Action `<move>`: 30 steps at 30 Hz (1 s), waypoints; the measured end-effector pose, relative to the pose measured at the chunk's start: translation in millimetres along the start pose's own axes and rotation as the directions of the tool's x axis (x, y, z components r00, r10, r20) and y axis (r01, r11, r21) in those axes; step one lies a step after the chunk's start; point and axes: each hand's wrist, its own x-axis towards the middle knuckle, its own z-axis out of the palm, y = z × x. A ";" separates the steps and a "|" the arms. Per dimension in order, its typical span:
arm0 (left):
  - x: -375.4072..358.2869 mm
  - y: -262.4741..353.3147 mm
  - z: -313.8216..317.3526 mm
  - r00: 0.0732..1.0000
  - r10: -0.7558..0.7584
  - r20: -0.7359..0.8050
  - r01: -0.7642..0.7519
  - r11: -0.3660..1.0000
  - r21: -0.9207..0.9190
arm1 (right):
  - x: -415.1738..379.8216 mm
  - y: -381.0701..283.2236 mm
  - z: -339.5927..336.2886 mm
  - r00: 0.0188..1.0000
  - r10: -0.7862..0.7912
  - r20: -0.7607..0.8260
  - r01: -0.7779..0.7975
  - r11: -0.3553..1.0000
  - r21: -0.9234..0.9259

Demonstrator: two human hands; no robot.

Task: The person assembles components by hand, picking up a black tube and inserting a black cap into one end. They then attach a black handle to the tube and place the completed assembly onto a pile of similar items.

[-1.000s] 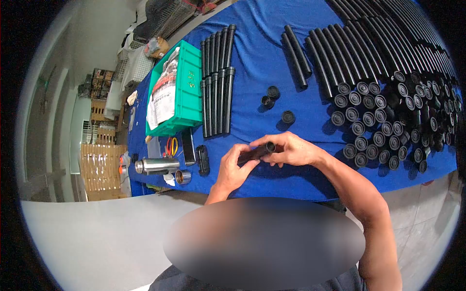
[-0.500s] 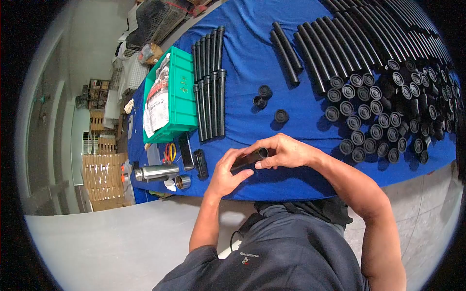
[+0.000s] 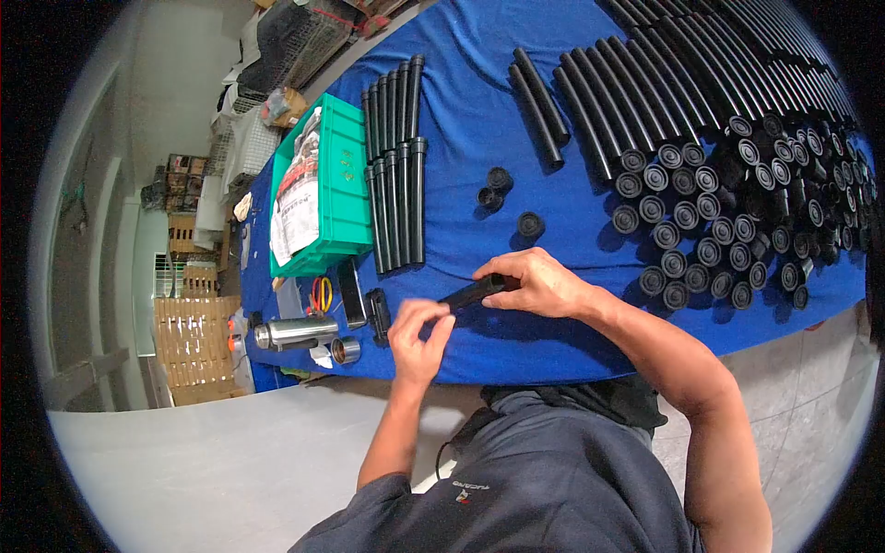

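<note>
A short black tube (image 3: 475,293) lies slantwise between my hands, just over the front of the blue-covered table. My right hand (image 3: 546,284) is closed round its right end, thumb below and fingers over the top. At the tube's left end is my left hand (image 3: 419,339), its fingers curled and smeared by motion, so I cannot tell whether they grip it. Beyond my right hand, a round black cap (image 3: 530,224) sits on the cloth. Two more black caps (image 3: 495,187) stand close together a little farther away.
A green crate (image 3: 343,184) with printed paper stands at the left, beside rows of black tubes (image 3: 396,203). Nearer are a steel thermos (image 3: 297,333), scissors (image 3: 320,295) and a phone (image 3: 351,293). Many capped tubes (image 3: 687,216) and long black tubes (image 3: 636,92) fill the right.
My left hand has moved left and down along the tube to its far end. The tube's open end, visible before, is now covered by my right hand.
</note>
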 end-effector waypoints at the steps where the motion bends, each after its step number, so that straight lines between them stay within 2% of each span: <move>1: -26.4 -10.9 7.2 0.960 -0.270 0.075 0.280 0.911 -0.301 | -0.6 -4.2 -0.4 1.000 0.027 0.002 -0.027 1.000 -0.014; 2: -32.3 -10.2 15.2 0.866 -0.369 0.337 0.494 0.534 -0.686 | -0.5 -6.9 -0.4 0.999 0.053 0.005 -0.053 0.998 -0.028; 3: -35.9 -7.2 24.6 0.750 -0.292 0.593 0.614 -0.023 -0.789 | -0.5 -6.9 0.9 1.000 0.021 -0.009 -0.021 1.000 -0.019; 6: -17.2 13.9 50.9 0.682 -0.218 0.698 0.468 -0.604 -0.645 | 0.3 -6.3 4.3 0.998 -0.069 -0.009 0.069 0.997 -0.027; 8: -17.5 -2.3 69.0 0.704 -0.330 0.629 0.341 -0.620 -0.707 | 0.1 -7.1 1.3 0.993 -0.113 0.028 0.115 0.990 -0.085; 9: -15.2 -9.8 75.0 0.708 -0.383 0.594 0.279 -0.621 -0.733 | -1.0 -10.8 -2.6 0.988 -0.149 -0.051 0.133 0.963 -0.236; 10: -14.1 -17.3 76.0 0.750 -0.338 0.569 0.276 -0.622 -0.733 | -3.1 -16.8 -7.4 0.972 -0.196 -0.127 0.134 0.914 -0.382; 13: -1.7 -31.3 75.5 0.857 -0.335 0.393 0.281 -0.335 -0.899 | 0.5 -24.2 -15.7 0.881 -0.347 -0.322 0.038 0.730 -0.682; 15: 4.2 -33.2 75.9 0.875 -0.333 0.351 0.251 -0.307 -0.918 | 8.8 -13.2 -15.4 0.868 -0.354 -0.348 -0.113 0.542 -0.833; 16: 6.4 -31.2 75.4 0.881 -0.328 0.341 0.249 -0.293 -0.923 | 8.1 -7.0 -13.1 0.900 -0.276 -0.336 -0.178 0.473 -0.863; 19: 9.3 -34.2 80.4 0.905 -0.303 0.299 0.234 -0.233 -0.944 | 1.8 -1.2 -10.1 0.959 0.024 -0.282 -0.265 0.429 -0.864; 22: 9.8 -33.8 82.0 0.905 -0.324 0.276 0.208 -0.227 -0.951 | 4.7 4.6 -15.1 0.959 0.003 -0.282 -0.228 0.598 -0.768; 24: 8.1 -35.4 84.1 0.903 -0.339 0.263 0.196 -0.221 -0.955 | 6.8 -4.7 -14.4 0.946 0.091 -0.311 -0.217 0.891 -0.399; 25: 8.8 -35.8 85.5 0.902 -0.346 0.258 0.190 -0.218 -0.957 | 8.1 -9.3 -14.4 0.940 0.146 -0.308 -0.207 0.963 -0.176; 26: 4.0 -34.5 90.0 0.894 -0.385 0.231 0.148 -0.233 -0.961 | 5.8 7.3 -9.9 0.911 0.384 -0.151 -0.342 0.907 0.244; 30: 9.4 -28.6 90.0 0.875 -0.434 0.216 0.125 -0.228 -0.966 | 6.8 2.3 -5.4 0.907 0.419 -0.042 -0.376 0.851 0.366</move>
